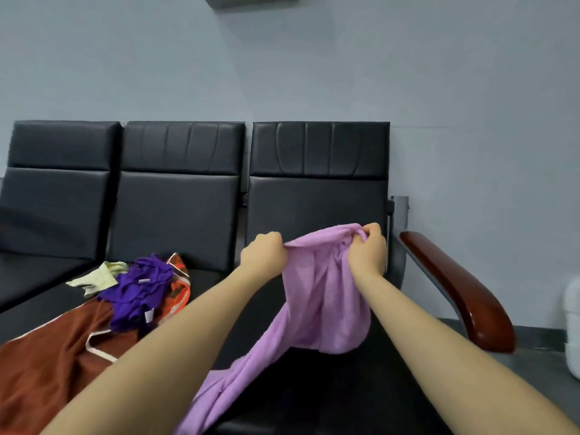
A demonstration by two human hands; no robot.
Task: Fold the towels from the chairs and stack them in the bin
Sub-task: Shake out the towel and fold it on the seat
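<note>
Both hands pinch the top edge of one lilac towel [317, 296]: the left hand [265, 251] has its grip closed on one end of the edge, the right hand [367, 248] on the bunched other end. It hangs above the rightmost of three black chairs [317, 171], its lower end trailing over the seat. This looks like the spreading-out step before a first fold; next, the edge likely needs pulling taut. On the middle seat lies a heap of four cloths: one purple [138, 293], one pale yellow [97, 276], one orange patterned [180, 277], one rust-brown [47, 368]. No bin can be identified.
</note>
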